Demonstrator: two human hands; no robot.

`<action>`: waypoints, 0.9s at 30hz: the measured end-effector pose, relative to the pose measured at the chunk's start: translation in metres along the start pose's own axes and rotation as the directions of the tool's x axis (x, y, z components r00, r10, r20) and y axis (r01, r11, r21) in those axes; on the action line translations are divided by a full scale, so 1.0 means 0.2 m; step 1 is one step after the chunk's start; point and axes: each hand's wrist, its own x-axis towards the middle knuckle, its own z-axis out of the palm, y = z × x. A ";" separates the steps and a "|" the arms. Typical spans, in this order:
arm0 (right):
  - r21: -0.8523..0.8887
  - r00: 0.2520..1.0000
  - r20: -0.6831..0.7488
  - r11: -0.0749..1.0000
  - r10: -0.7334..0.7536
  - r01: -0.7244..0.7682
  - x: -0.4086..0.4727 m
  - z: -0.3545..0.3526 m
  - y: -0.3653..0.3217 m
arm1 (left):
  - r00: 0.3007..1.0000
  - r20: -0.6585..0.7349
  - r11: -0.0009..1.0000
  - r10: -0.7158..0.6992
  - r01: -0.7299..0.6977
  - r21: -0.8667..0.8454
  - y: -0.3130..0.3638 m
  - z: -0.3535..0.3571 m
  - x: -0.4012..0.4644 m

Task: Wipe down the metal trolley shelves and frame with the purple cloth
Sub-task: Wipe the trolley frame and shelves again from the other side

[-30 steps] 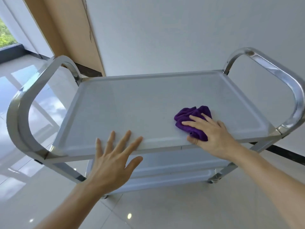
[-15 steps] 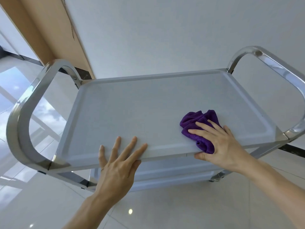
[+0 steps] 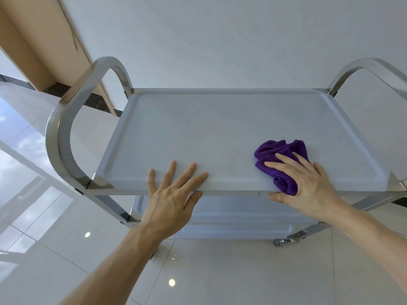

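Trolley: metal trolley [image 3: 198, 137] standing square in front of the person, close to a pale wall [image 3: 220, 40], on glossy white floor tiles [image 3: 220, 271]
Top shelf: flat grey tray surface with a raised rim [image 3: 220, 91] all round
Cloth: purple cloth [image 3: 279, 150], bunched up, lying on the top shelf near the front right corner, its lower fold spilling to the front edge
Right hand: right hand [image 3: 308, 183] pressing down flat on the cloth, fingers straight and spread over it, thumb tucked under the shelf's front lip, so it's pinning the cloth rather than clenching it
Left hand: left hand [image 3: 169, 194] laid on the front edge near the middle, fingers straight and fanned out on the shelf, thumb beneath the lip, holding nothing
Frame: curved side handles, left handle [image 3: 63, 119] and right handle [image 3: 374, 67], rising at either end
Lower shelf: lower shelf [image 3: 231, 214] visible under the top one, a castor [image 3: 278, 242] showing at the right
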 end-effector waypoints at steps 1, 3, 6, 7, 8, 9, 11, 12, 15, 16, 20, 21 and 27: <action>0.005 1.000 -0.004 1.000 0.014 -0.014 0.02 0.00 0.01 | 1.000 0.008 1.000 0.009 -0.009 0.007 -0.01 0.00 0.04; 0.007 0.999 -0.017 0.999 0.037 -0.037 0.07 -0.01 0.02 | 0.999 0.026 1.000 0.028 -0.028 0.013 -0.03 -0.01 0.14; 0.003 0.998 -0.029 0.998 0.061 -0.061 0.17 -0.01 0.05 | 0.997 0.045 0.998 0.065 -0.066 0.020 -0.07 -0.01 0.30; -0.005 0.997 -0.033 0.998 0.069 -0.069 0.20 -0.02 0.07 | 0.996 0.046 0.997 0.076 -0.077 0.018 -0.08 -0.01 0.36; -0.013 0.996 -0.038 0.997 0.079 -0.080 0.24 -0.02 0.08 | 0.995 0.047 0.996 0.087 -0.087 0.016 -0.09 -0.01 0.42; -0.018 0.995 -0.042 0.996 0.091 -0.092 0.28 -0.03 0.10 | 0.994 0.047 0.995 0.097 -0.098 0.015 -0.10 0.00 0.48; -0.031 0.993 -0.050 0.993 0.108 -0.110 0.35 -0.04 0.14 | 0.992 0.042 0.993 0.117 -0.118 0.010 -0.11 0.01 0.61; -0.043 0.992 -0.055 0.993 0.112 -0.114 0.39 -0.04 0.15 | 0.991 0.039 0.992 0.129 -0.129 0.008 -0.11 0.01 0.66; -0.055 0.989 -0.075 0.990 0.128 -0.132 0.49 -0.06 0.21 | 0.986 0.040 0.987 0.161 -0.162 0.017 -0.12 0.02 0.82; -0.064 0.988 -0.079 0.988 0.133 -0.138 0.51 -0.06 0.23 | 0.984 0.050 0.985 0.168 -0.169 0.018 -0.12 0.03 0.87; -0.063 0.980 -0.129 0.985 0.153 -0.162 0.61 -0.07 0.26 | 0.979 0.078 0.981 0.189 -0.192 0.039 -0.13 0.02 1.02; -0.066 0.978 -0.137 0.984 0.155 -0.165 0.63 -0.08 0.26 | 0.978 0.081 0.980 0.194 -0.197 0.030 -0.14 0.02 1.06; -0.054 0.965 -0.192 0.979 0.181 -0.194 0.73 -0.08 0.24 | 0.966 0.115 0.972 0.233 -0.236 0.018 -0.20 -0.01 1.23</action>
